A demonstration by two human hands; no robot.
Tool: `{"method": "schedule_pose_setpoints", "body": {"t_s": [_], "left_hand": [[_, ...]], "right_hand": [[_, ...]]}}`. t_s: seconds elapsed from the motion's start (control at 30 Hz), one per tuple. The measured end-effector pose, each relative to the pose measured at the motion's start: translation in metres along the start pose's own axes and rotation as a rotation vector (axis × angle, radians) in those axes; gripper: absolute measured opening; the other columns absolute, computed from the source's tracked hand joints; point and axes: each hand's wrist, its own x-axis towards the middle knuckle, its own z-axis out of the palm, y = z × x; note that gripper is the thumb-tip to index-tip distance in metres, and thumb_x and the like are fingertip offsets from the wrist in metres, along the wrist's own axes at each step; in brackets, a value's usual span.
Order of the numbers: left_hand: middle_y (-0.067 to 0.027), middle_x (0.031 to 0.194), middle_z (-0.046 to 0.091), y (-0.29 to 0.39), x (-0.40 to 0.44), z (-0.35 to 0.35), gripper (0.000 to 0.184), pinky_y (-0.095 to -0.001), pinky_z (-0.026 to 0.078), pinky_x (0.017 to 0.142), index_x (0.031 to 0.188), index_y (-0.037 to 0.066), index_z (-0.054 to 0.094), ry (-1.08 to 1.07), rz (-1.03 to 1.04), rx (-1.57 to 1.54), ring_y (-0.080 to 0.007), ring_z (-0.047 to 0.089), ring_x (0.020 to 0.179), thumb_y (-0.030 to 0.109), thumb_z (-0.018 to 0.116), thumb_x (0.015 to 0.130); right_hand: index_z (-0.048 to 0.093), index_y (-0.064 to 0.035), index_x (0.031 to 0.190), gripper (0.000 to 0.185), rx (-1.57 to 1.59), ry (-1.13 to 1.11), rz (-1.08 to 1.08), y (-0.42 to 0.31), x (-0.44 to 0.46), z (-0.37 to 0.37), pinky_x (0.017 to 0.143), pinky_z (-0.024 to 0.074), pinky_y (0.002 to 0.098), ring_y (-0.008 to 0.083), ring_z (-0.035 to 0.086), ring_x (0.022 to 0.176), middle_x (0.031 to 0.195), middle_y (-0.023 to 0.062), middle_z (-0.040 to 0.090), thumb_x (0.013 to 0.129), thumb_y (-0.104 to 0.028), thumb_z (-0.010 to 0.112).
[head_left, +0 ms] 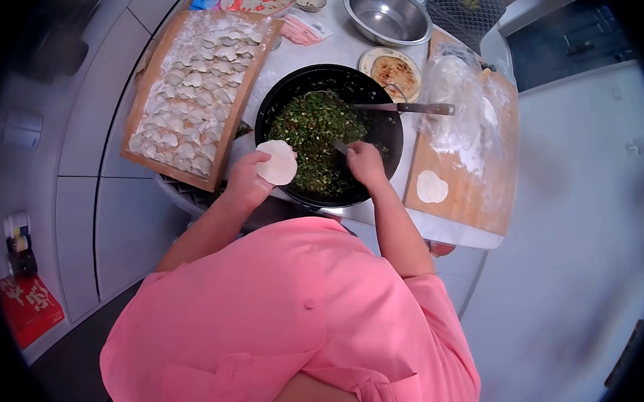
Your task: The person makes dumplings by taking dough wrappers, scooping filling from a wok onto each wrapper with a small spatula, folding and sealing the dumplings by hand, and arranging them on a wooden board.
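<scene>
One white table (466, 236) runs out of the top of the view, much of its surface covered. The pink shirt (259, 292) before it is cut off at the bottom edge. The left board (266, 38) bears rows of floured dumplings (185, 106), packed too closely to count with confidence. Across from it, the right board (474, 209) is partly hidden beneath a crumpled plastic bag (449, 69), whose contents are hard to make out. Between the boards sits a black pan (394, 136), its bottom buried under chopped green filling (314, 139). Beyond it stands a steel bowl (387, 19).

The left hand (249, 181) holds a dough round (279, 164) over the pan's near left rim, thumb against its edge; the fingers underneath are mostly hidden. The right hand (365, 163), above the filling, is closed around a small metal utensil (341, 147); its handle is covered, and whether its tip touches the filling cannot be told. A dark-handled tool (429, 108) crosses the pan's right rim, its inner end indistinct. A smaller dough piece (432, 186) lies flat on the right board.
</scene>
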Motion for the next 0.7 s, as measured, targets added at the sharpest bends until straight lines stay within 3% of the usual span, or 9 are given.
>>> {"method": "schedule_pose_setpoints", "body": {"t_s": [0.13, 0.2, 0.3, 0.37, 0.43, 0.53, 0.6, 0.63, 0.7], "left_hand": [[-0.0214, 0.116, 0.051, -0.002, -0.001, 0.025, 0.039, -0.0435, 0.041, 0.096, 0.119, -0.008, 0.041, 0.169, -0.091, -0.013, -0.0338, 0.051, 0.109, 0.007, 0.045, 0.083], [-0.0207, 0.115, 0.052, -0.004, 0.003, 0.037, 0.037, -0.0446, 0.042, 0.094, 0.118, -0.007, 0.041, 0.215, -0.094, -0.045, -0.0332, 0.052, 0.107, 0.009, 0.044, 0.086], [-0.0196, 0.114, 0.052, -0.006, 0.008, 0.048, 0.034, -0.0462, 0.043, 0.090, 0.117, -0.006, 0.043, 0.286, -0.097, -0.091, -0.0322, 0.053, 0.105, 0.013, 0.042, 0.089], [-0.0192, 0.113, 0.053, -0.009, 0.013, 0.044, 0.033, -0.0467, 0.044, 0.089, 0.117, -0.006, 0.043, 0.313, -0.098, -0.108, -0.0319, 0.054, 0.105, 0.014, 0.041, 0.090], [-0.0188, 0.114, 0.052, -0.015, 0.024, 0.039, 0.033, -0.0460, 0.043, 0.090, 0.117, -0.004, 0.043, 0.140, -0.161, -0.148, -0.0320, 0.053, 0.105, 0.017, 0.038, 0.093], [-0.0192, 0.117, 0.050, -0.014, 0.040, 0.053, 0.034, -0.0474, 0.041, 0.092, 0.118, -0.003, 0.042, 0.249, -0.173, -0.360, -0.0327, 0.051, 0.108, 0.020, 0.033, 0.094], [-0.0196, 0.117, 0.049, -0.031, 0.057, 0.039, 0.034, -0.0483, 0.041, 0.093, 0.118, -0.003, 0.042, 0.088, -0.032, -0.171, -0.0329, 0.050, 0.109, 0.020, 0.031, 0.095], [-0.0198, 0.118, 0.049, -0.029, 0.061, 0.039, 0.035, -0.0492, 0.040, 0.093, 0.118, -0.002, 0.041, 0.066, -0.041, -0.162, -0.0331, 0.049, 0.110, 0.021, 0.030, 0.095], [-0.0202, 0.118, 0.048, -0.026, 0.071, 0.041, 0.036, -0.0509, 0.038, 0.095, 0.119, -0.002, 0.041, 0.021, -0.058, -0.143, -0.0334, 0.047, 0.111, 0.022, 0.027, 0.095]], "right_hand": [[0.065, -0.0010, 0.088, 0.022, 0.268, -0.113, 0.107, 0.011, 0.005, 0.008, 0.066, 0.0468, 0.0350, 0.0268, 0.062, 0.069, 0.075, 0.0155, 0.064, 0.081, -0.016, 0.051], [0.064, -0.0007, 0.085, 0.020, 0.489, -0.195, 0.152, 0.010, 0.004, 0.008, 0.055, 0.0411, 0.0275, 0.0141, 0.054, 0.058, 0.065, 0.0057, 0.059, 0.082, -0.015, 0.052], [0.064, -0.0013, 0.084, 0.017, 0.598, -0.210, 0.143, 0.003, -0.001, 0.004, 0.050, 0.0358, 0.0234, 0.0076, 0.046, 0.054, 0.062, -0.0001, 0.055, 0.082, -0.015, 0.052], [0.064, -0.0011, 0.084, 0.017, 0.618, -0.224, 0.137, -0.005, -0.007, -0.005, 0.051, 0.0357, 0.0232, 0.0072, 0.046, 0.054, 0.062, -0.0002, 0.055, 0.082, -0.014, 0.053], [0.064, -0.0010, 0.084, 0.017, 0.639, -0.235, 0.131, -0.012, -0.013, -0.014, 0.051, 0.0356, 0.0229, 0.0068, 0.046, 0.055, 0.063, -0.0004, 0.056, 0.082, -0.014, 0.053], [0.065, -0.0033, 0.088, 0.017, 0.621, -0.218, 0.099, -0.019, -0.025, -0.022, 0.051, 0.0376, 0.0256, 0.0120, 0.049, 0.052, 0.061, 0.0030, 0.057, 0.083, -0.014, 0.052], [0.064, -0.0085, 0.099, 0.021, 0.311, -0.020, -0.169, -0.023, -0.037, -0.024, 0.053, 0.0417, 0.0311, 0.0200, 0.053, 0.056, 0.065, 0.0066, 0.056, 0.082, -0.012, 0.053], [0.064, -0.0085, 0.099, 0.021, 0.311, -0.021, -0.170, -0.032, -0.044, -0.028, 0.053, 0.0417, 0.0311, 0.0200, 0.053, 0.056, 0.065, 0.0066, 0.056, 0.082, -0.012, 0.053], [0.061, -0.0139, 0.110, 0.032, -0.179, 0.224, -0.481, -0.050, -0.058, -0.034, 0.056, 0.0446, 0.0361, 0.0260, 0.054, 0.065, 0.070, 0.0090, 0.051, 0.079, -0.008, 0.054]]}}
